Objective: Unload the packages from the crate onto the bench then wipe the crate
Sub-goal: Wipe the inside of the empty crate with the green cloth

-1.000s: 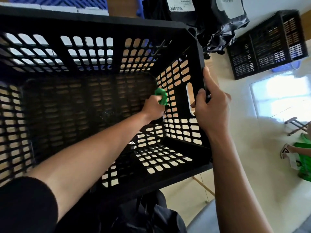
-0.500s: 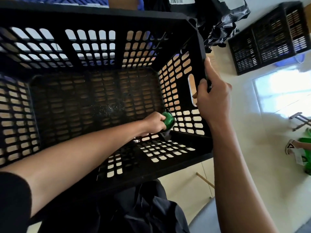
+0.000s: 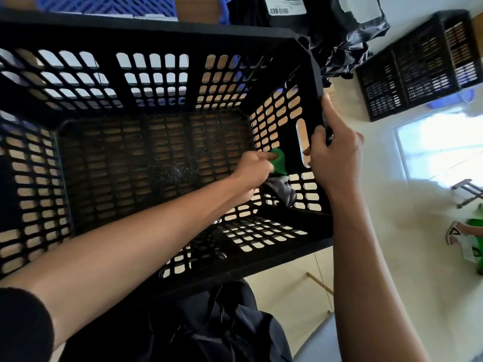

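Wiping is the step in hand: the crate (image 3: 162, 35) fills the left and centre of the frame with nothing inside it but the left hand (image 3: 252, 169) and its cloth (image 3: 279, 163), so the unloading looks done. Black packages (image 3: 326, 24) with white labels lie beyond the crate's far rim, at the top centre of the frame.

The left hand reaches in from the lower left and holds the green cloth bunched in curled fingers, pressing it to the inner face of the right-hand wall, just left of the handle slot (a grey flap of the cloth hangs below the hand). The right hand (image 3: 333, 155) clamps the same wall's top rim from outside, thumb over the edge, steadying it.

The wall's long axis runs from the near corner at lower right to the far corner at upper right, and the cloth sits about midway along it. A likely next stroke runs along that line; the left hand, already on the wall, is the nearer one. Pale specks of dust on the floor grid lie to the hand's left, apparently still to be wiped.
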`<control>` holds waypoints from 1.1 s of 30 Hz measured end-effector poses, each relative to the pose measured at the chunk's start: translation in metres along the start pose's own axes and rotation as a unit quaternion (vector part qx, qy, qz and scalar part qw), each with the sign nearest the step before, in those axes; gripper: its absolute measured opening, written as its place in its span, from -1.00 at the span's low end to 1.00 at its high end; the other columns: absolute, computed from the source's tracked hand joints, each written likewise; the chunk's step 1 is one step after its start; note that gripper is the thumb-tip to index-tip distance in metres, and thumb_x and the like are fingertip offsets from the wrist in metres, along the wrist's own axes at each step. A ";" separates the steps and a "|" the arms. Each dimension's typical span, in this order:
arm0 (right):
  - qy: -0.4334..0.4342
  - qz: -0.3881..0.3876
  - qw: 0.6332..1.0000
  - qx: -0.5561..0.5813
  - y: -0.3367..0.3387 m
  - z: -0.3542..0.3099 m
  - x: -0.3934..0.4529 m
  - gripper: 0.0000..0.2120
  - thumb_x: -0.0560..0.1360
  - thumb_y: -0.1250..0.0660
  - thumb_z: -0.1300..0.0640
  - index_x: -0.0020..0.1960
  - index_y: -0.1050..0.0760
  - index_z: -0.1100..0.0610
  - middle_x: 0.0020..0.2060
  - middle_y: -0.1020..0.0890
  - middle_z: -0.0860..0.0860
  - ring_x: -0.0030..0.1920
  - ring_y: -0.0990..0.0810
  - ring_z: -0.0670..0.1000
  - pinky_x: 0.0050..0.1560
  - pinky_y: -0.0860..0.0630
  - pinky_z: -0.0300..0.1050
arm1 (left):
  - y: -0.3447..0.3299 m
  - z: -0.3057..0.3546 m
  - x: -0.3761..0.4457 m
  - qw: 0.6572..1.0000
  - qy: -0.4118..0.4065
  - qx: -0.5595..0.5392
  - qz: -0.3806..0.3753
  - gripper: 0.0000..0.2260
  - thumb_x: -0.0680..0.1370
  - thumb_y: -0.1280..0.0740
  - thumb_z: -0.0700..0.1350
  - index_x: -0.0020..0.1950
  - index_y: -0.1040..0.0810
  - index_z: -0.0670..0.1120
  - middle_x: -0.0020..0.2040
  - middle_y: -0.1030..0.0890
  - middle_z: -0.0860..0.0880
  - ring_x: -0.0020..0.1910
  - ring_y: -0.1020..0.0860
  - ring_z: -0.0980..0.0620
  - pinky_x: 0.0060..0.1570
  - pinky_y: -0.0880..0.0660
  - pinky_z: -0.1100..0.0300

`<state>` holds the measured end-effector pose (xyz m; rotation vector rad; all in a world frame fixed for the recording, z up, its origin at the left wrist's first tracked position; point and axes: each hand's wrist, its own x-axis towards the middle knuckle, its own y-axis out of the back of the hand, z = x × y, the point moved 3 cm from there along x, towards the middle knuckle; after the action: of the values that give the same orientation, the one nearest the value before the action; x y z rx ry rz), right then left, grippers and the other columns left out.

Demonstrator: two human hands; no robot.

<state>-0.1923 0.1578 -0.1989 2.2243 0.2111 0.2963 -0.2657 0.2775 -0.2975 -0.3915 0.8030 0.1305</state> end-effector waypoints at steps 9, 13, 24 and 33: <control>-0.028 0.015 0.999 -0.012 0.002 0.000 -0.001 -0.46 0.57 -0.19 0.11 0.54 -0.36 -0.09 -0.16 -0.67 -0.20 -0.32 -0.61 -0.17 -0.29 -0.53 -0.27 | 0.008 0.024 -0.024 0.989 -0.145 -0.012 -0.001 -0.43 0.50 -0.25 -0.45 0.47 -0.50 -0.07 0.17 -0.62 0.09 0.13 -0.62 0.10 0.14 -0.61 0.17; -0.037 0.010 0.999 -0.011 0.002 0.000 -0.002 -0.45 0.56 -0.19 0.12 0.53 -0.33 -0.16 -0.30 -0.63 -0.25 -0.37 -0.60 -0.09 -0.28 -0.57 -0.08 | 0.002 0.040 -0.029 0.960 -0.272 0.064 0.026 -0.33 0.47 -0.32 -0.43 0.54 -0.42 -0.01 0.23 -0.61 0.05 0.03 -0.66 0.06 0.04 -0.65 0.11; -0.021 0.017 1.000 -0.004 0.001 0.002 0.001 -0.45 0.54 -0.19 0.17 0.52 -0.39 -0.08 -0.35 -0.58 -0.29 -0.42 -0.51 -0.14 -0.38 -0.40 -0.32 | -0.020 0.018 -0.013 0.918 -0.331 0.214 0.042 -0.41 0.56 -0.19 -0.46 0.57 -0.34 -0.11 0.59 -0.29 -0.11 0.43 -0.42 0.01 0.41 -0.25 0.44; -0.012 0.025 1.000 -0.005 0.004 -0.005 -0.004 -0.48 0.56 -0.21 0.16 0.51 -0.43 -0.01 0.00 -0.67 -0.20 -0.29 -0.54 -0.35 -0.26 -0.35 -0.55 | -0.010 -0.029 -0.034 0.895 -0.325 0.289 -0.095 -0.41 0.53 -0.18 -0.50 0.55 -0.34 -0.18 0.55 -0.30 -0.03 0.52 -0.21 0.19 0.54 -0.13 0.26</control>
<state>-0.1968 0.1583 -0.1935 2.2242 0.1411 0.2974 -0.3063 0.2585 -0.2882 0.1493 0.1111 -0.1607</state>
